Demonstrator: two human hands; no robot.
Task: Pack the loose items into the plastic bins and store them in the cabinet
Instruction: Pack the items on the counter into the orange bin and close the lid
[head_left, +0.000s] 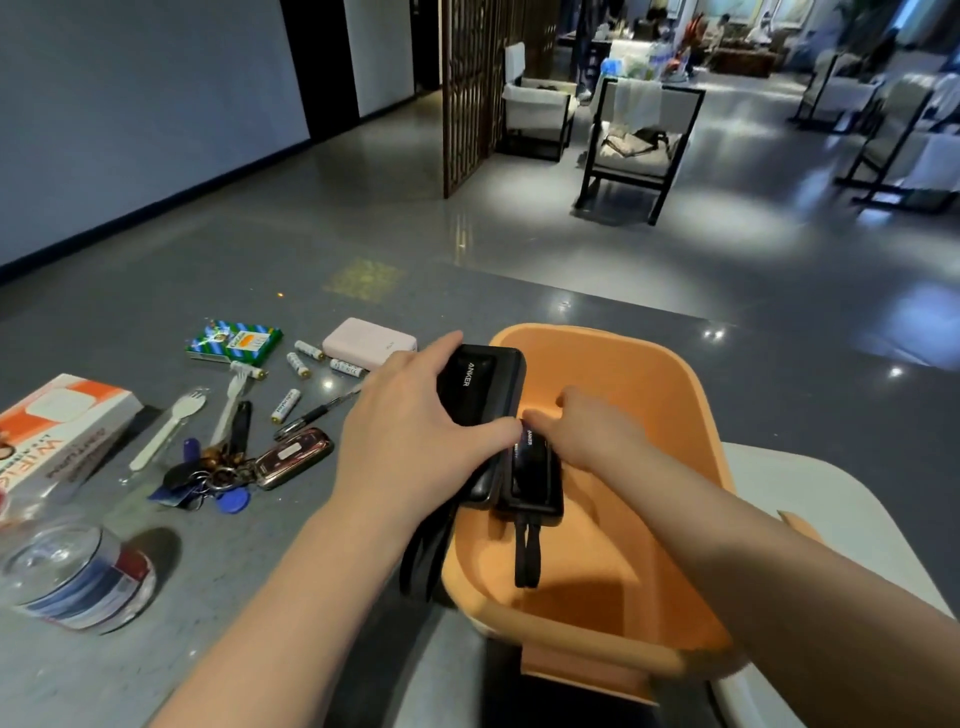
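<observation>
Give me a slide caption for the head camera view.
Both hands lower two black power banks into an orange bin.

a pale grey wall (130, 104) runs along the left with a dark baseboard, broken by a dark doorway (319, 62). the polished grey floor (571, 249) reflects patches of overhead light. a brown wooden lattice screen (475, 88) stands upright in the middle distance. beside it sit dark-framed armchairs (641, 140) with light cushions, more along the right edge (893, 135). the far lounge area (727, 36) is bright and blurred.
</observation>
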